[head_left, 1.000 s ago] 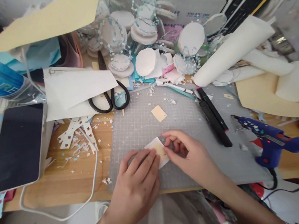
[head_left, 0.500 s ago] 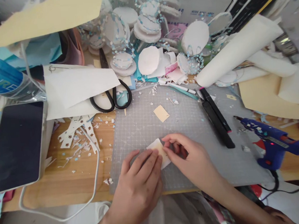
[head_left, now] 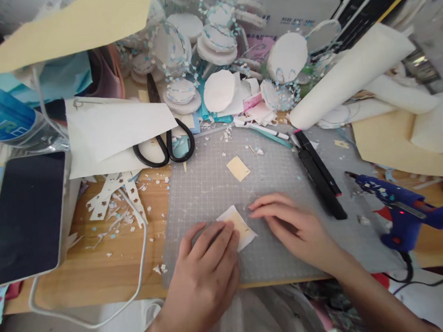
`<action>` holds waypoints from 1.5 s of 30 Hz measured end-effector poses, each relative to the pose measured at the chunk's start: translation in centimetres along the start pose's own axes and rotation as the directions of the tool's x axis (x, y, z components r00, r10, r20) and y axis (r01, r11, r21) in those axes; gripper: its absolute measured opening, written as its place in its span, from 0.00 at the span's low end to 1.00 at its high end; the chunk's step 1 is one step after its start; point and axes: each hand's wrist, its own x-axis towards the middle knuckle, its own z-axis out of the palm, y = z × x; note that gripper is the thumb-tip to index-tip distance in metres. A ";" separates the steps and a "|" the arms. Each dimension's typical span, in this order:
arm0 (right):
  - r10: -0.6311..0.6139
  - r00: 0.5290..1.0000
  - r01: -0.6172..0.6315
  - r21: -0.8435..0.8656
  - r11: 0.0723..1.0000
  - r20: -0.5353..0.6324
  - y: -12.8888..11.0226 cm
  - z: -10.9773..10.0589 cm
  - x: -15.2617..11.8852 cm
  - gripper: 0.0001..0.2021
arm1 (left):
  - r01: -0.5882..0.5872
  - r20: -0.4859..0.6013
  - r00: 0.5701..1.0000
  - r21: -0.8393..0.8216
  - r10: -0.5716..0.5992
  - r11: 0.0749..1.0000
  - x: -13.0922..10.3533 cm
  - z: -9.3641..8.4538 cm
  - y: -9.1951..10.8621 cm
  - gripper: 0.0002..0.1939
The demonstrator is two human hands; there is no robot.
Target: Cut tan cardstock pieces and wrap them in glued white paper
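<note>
My left hand point(head_left: 209, 268) lies with its fingers spread, fingertips pressing on a small cream paper piece point(head_left: 242, 228). That piece rests on a slightly larger white paper piece point(head_left: 252, 235), whose edges show around it; part of both is hidden under the fingers. To the right, my right hand point(head_left: 297, 226) hovers apart from the papers, fingers stretched out and nothing in them. A second cream paper rectangle point(head_left: 238, 168) with a small dark mark sits farther up on the grey cutting mat point(head_left: 200, 187).
Black-handled scissors point(head_left: 163, 145) lie partly under white paper point(head_left: 123, 127). A black cutter and a marker point(head_left: 318, 162) lie right, near a blue glue gun point(head_left: 402, 204) with a red light. White discs, paper rolls point(head_left: 352, 76) and scraps crowd the back; a tablet point(head_left: 25, 215) is left.
My right hand has let go of the paper's edge and drawn back to the right, its fingers straightening. My left hand stays in place on the papers.
</note>
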 end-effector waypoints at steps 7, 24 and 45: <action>-0.171 0.982 0.185 -0.206 0.961 0.083 0.4 0.1 -0.5 0.19 | 0.004 -0.007 1.000 -0.005 -0.004 1.000 0.1 0.0 0.1 0.16; -0.189 0.979 0.202 -0.271 0.941 0.073 -0.1 0.5 -0.4 0.19 | 0.005 -0.004 1.000 -0.004 -0.005 1.000 0.1 0.0 0.1 0.16; -0.136 0.983 0.169 -0.324 0.931 0.121 -0.3 1.0 -0.2 0.22 | 0.008 -0.009 1.000 -0.008 -0.008 1.000 0.1 0.0 0.1 0.16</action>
